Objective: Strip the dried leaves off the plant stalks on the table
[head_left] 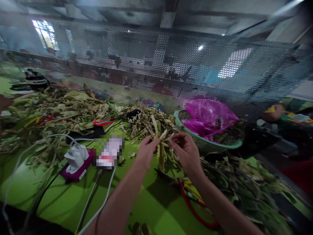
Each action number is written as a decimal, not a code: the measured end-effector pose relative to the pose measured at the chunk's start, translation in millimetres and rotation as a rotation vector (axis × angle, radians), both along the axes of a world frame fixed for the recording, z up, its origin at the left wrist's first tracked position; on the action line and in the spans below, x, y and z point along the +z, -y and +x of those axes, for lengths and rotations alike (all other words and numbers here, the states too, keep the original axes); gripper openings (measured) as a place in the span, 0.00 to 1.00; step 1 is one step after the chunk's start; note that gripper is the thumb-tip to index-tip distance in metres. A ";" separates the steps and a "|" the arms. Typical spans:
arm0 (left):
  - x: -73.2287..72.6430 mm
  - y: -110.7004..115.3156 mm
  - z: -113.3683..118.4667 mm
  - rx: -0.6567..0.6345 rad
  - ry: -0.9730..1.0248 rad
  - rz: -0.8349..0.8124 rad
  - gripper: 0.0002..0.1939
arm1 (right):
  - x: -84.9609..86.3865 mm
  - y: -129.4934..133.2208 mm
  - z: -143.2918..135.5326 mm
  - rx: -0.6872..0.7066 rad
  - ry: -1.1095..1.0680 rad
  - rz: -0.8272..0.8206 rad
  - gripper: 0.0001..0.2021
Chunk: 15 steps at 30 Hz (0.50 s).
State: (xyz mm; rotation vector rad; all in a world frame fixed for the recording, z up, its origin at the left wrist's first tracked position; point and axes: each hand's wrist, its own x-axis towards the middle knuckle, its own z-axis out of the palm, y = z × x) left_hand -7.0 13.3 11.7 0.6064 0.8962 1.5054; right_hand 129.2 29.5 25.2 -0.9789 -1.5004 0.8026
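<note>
Pinching pale, ribbon-like plant strips (161,155) from both sides, apparently to steady them, left hand (147,151) and right hand (187,150) sit beside the rounded green plastic basin (217,147).

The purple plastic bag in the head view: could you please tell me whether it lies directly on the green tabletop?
No, the purple plastic bag rests in the pale green basin.

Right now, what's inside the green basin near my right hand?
A crumpled purple plastic bag lies in the green basin, with dark scraps beside it. What the bag covers or holds can't be seen.
</note>
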 end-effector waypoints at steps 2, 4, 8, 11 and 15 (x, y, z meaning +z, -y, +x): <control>0.3 0.0 -0.9 -0.004 0.046 -0.012 0.12 | -2.2 -2.9 0.6 0.006 -0.094 -0.053 0.15; 0.4 0.4 -1.1 -0.021 0.088 -0.014 0.12 | -4.7 -5.7 0.7 0.046 -0.141 -0.151 0.18; -0.4 0.9 -1.1 -0.048 0.099 0.008 0.12 | -7.0 -8.5 0.5 0.189 -0.096 -0.311 0.22; -0.8 -0.3 -1.5 -0.035 0.041 0.002 0.10 | -4.0 -6.8 2.3 0.159 0.055 -0.204 0.17; -4.3 -3.0 -2.1 -0.003 -0.225 0.066 0.04 | 5.4 2.6 4.2 -0.011 0.346 0.135 0.09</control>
